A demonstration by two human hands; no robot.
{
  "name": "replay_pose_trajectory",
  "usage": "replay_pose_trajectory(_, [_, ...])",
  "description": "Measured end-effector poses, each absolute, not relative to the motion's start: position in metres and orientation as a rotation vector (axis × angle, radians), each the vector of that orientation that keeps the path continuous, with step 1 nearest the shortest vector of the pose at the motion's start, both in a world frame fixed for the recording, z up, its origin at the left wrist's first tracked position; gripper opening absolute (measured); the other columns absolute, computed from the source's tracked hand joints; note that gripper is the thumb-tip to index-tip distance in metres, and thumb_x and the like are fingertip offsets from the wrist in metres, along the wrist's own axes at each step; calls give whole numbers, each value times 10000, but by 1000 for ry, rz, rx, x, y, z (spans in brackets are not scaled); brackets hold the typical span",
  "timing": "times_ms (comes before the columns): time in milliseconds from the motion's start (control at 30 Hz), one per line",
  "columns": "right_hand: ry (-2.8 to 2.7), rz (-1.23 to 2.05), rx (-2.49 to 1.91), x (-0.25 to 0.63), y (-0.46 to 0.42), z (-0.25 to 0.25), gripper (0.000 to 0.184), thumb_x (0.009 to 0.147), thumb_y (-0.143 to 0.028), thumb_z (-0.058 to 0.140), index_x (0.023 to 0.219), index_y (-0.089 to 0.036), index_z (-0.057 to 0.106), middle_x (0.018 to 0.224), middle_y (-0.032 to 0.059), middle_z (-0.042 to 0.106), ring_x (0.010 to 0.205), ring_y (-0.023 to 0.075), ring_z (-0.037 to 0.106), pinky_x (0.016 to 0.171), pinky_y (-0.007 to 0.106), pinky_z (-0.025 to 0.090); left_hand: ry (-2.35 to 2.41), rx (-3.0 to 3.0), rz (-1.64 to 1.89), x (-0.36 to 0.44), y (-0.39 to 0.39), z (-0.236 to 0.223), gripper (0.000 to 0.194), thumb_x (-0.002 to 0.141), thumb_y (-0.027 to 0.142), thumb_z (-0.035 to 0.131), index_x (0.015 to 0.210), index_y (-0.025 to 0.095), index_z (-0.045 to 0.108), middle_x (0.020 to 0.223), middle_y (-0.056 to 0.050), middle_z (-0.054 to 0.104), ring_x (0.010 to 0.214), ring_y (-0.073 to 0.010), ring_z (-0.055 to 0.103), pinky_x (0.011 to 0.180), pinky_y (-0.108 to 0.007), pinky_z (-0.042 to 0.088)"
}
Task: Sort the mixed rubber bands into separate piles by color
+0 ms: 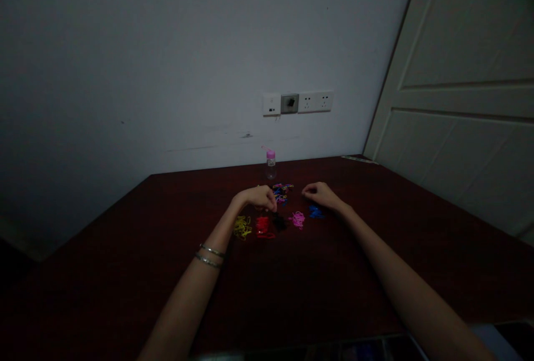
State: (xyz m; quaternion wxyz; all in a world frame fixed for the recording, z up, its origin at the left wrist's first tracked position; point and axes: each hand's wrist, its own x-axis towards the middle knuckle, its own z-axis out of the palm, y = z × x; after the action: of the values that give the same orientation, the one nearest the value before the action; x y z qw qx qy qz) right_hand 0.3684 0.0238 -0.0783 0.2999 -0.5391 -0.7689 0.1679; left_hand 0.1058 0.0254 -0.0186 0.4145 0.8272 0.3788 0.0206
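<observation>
Small elastic bands lie sorted by colour on a dark red-brown table [125, 272]: a yellow pile [242, 227], a red pile [263, 227], a black pile [279, 221], a pink pile [297, 219] and a blue pile [316, 212]. Behind them sits a mixed-colour heap [282, 191]. My left hand [259, 197], with two bangles on the wrist, is curled in a pinch just above the black pile. My right hand [319, 194] rests curled between the mixed heap and the blue pile. Whatever the fingertips hold is too small to make out.
A small clear bottle with a pink cap [271, 163] stands at the table's far edge by the white wall. A row of wall sockets [297, 103] is above it. A pale door [463, 99] is at the right.
</observation>
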Motion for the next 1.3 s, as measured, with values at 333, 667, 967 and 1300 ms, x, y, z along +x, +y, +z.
replay_pose_trajectory(333, [-2360,225,-1314,319,8,-72,196,763,-215,517,872,-206,680,870,41,665,781,154,591,710,239,426,1323,1881,641,36,59,-41,287,638,337,638,789,100,695,494,15,523,411,-57,370,392,-193,242])
replay_pose_trajectory(667, [-2511,33,-1328,315,6,-77,194,846,-246,465,921,-211,640,988,63,593,911,166,545,736,239,407,1527,1645,948,10,75,-75,377,620,449,659,763,100,654,487,32,478,381,-44,343,375,-191,235])
replay_pose_trajectory(967, [-2530,-6,-1326,309,7,-78,179,887,-265,419,924,-185,575,1033,82,553,956,168,511,725,236,412,1501,1660,931,18,72,-76,386,646,467,641,770,101,645,488,29,479,376,-45,339,365,-188,222])
replay_pose_trajectory(1300, [-2524,3,-1369,308,4,-76,203,904,-239,351,966,-165,530,1032,116,536,944,182,501,723,248,409,1492,1661,950,17,71,-78,368,661,468,621,730,107,638,473,35,476,371,-44,329,377,-190,225])
